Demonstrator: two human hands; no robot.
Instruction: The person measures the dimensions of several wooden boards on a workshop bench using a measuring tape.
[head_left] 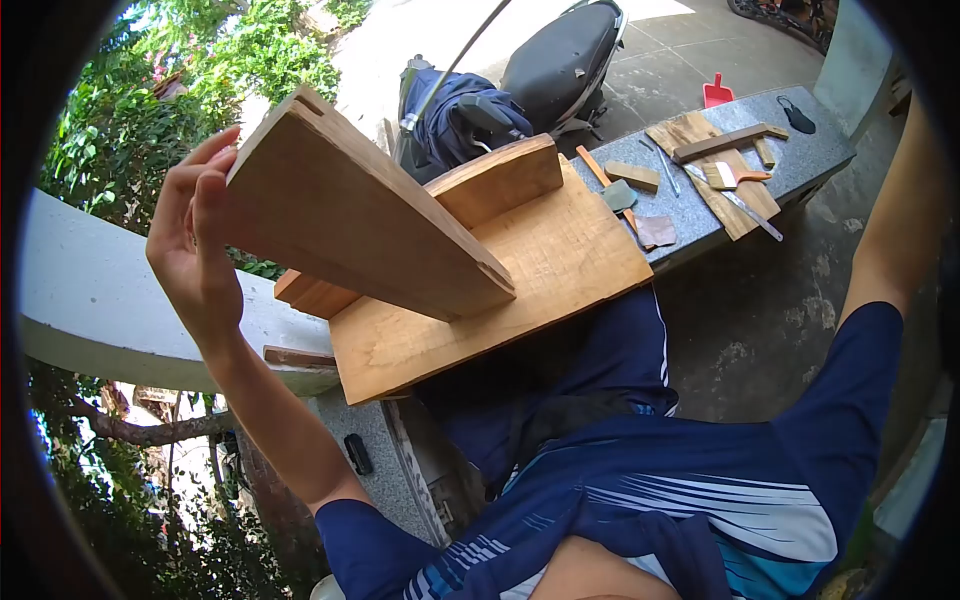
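My left hand (205, 225) holds the upper end of a thick wooden board (350, 215), fingers on its far side and edge. That board stands tilted, its lower end over a flat wooden plank (590, 235); whether the two touch is unclear. Notches show in the tilted board's edge near both ends. Behind it, a shorter wood block (505, 180) stands on edge along the plank's back side. Another reddish wood piece (320, 293) lies at the plank's left end. My right arm reaches out at the right edge, with its hand outside the view.
A granite bench (690, 200) at the right holds a brush (735, 176), a metal ruler or blade, wood pieces, sandpaper and a dark item. Beyond are a parked scooter (560, 55) and a red dustpan (717, 92). A curved white wall (120, 290) runs along the left.
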